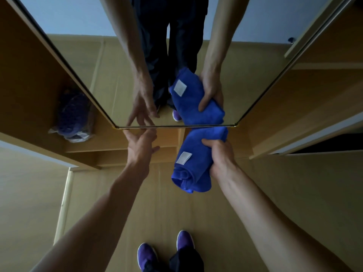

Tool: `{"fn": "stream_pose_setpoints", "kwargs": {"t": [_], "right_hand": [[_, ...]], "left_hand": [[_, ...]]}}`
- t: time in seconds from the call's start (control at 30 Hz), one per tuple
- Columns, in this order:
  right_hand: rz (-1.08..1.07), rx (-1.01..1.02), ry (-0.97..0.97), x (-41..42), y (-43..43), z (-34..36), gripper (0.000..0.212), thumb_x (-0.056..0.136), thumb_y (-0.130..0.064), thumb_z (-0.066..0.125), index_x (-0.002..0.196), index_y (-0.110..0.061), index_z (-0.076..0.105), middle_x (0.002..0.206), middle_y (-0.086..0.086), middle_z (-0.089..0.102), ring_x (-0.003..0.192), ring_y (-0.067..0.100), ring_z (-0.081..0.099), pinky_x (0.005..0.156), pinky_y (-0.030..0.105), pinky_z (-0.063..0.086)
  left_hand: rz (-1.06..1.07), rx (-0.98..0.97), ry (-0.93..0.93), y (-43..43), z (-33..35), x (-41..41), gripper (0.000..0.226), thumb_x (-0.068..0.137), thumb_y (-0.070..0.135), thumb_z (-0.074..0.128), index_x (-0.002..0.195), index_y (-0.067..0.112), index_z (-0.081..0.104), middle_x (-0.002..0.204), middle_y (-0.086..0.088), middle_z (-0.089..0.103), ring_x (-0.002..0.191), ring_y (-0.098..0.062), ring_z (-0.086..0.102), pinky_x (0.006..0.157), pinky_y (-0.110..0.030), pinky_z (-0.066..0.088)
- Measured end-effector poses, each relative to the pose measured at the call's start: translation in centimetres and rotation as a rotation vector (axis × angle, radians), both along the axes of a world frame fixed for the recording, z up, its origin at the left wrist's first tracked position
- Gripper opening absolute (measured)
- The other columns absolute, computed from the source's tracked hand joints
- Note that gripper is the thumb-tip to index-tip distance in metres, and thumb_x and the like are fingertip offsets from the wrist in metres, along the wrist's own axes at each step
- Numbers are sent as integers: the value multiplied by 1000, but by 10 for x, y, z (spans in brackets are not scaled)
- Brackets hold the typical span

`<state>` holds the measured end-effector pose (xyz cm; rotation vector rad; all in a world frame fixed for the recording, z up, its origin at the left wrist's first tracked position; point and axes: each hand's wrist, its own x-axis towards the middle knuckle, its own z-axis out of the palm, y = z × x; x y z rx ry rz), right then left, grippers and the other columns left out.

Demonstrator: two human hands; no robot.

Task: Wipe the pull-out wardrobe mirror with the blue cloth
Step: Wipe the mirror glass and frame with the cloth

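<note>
The pull-out mirror [110, 75] fills the upper middle of the head view, its bottom edge running across at mid-height. My right hand [220, 154] grips a rolled blue cloth [193, 165] with a white label, and the cloth's top end touches the mirror's lower edge. My left hand [140, 143] is open, fingers spread, with its fingertips at the mirror's bottom left corner. Both hands and the cloth show again as reflections in the glass.
Wooden wardrobe panels flank the mirror on both sides. A bagged purple item [73, 116] lies on a shelf at the left. My feet in purple shoes [147, 256] stand on a light wooden floor below.
</note>
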<state>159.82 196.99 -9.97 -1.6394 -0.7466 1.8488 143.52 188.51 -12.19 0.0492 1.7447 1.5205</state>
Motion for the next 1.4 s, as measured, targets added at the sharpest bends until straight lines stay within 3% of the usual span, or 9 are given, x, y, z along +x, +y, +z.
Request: {"fn": "stream_pose_setpoints", "kwargs": {"t": [0.1,0.23,0.57,0.8,0.93,1.13,1.2,1.27,1.4], "right_hand": [[15,-17,4,-2,1,-1,36,82,0,62,117,-8,64,110,17,72,98,36,71,89,54,57],[-27,-27,-30,19,17,1,34,82,-1,65,115,-8,65,107,16,73,94,37,72,87,53,58],[-76,191,-216,63,45,-1,30,78,-2,65,103,-17,63,91,1,72,77,20,70,59,27,52],[-67,471,-435,79,47,-5,40,81,-8,67,119,-20,61,104,-3,71,93,17,69,85,39,56],[34,609,-449,76,54,-3,47,83,-8,67,128,-20,56,106,-5,68,94,17,66,81,32,50],[101,626,-389,81,55,-1,50,84,-4,64,132,-17,54,115,-3,66,100,14,63,72,9,44],[125,624,-391,84,56,3,52,85,-5,63,134,-18,52,121,-3,65,107,14,61,85,19,48],[139,624,-410,86,57,8,51,86,-7,62,134,-20,52,124,-3,65,111,15,60,94,32,48],[161,616,-383,89,63,23,36,91,-19,61,127,-21,57,116,-2,68,105,16,63,88,32,49]], "left_hand": [[-66,6,-33,12,-2,25,53,95,17,64,138,21,33,123,-4,66,110,-20,68,74,-35,57],[-22,66,-147,26,5,39,68,77,27,69,136,19,38,118,-3,67,106,-17,71,72,-34,58],[40,76,-152,28,10,42,56,96,14,64,144,11,37,124,-9,69,108,-21,72,79,-38,58],[-39,126,-389,50,14,72,45,98,11,56,143,8,50,137,-7,63,122,-20,64,88,-40,58],[-109,176,-432,58,20,88,24,80,15,63,105,12,63,96,-5,61,89,-15,60,75,-34,49],[-573,-14,177,53,48,125,17,94,22,57,108,26,66,99,6,71,90,-13,67,80,-37,56],[-752,22,444,56,71,130,23,87,26,51,101,32,68,88,15,72,82,-7,67,79,-36,56],[-852,8,662,62,92,132,31,90,20,50,113,31,68,97,12,74,89,-10,69,81,-37,56],[-996,67,1187,75,141,144,38,95,8,54,129,19,67,122,0,68,116,-21,59,93,-40,50]]}}
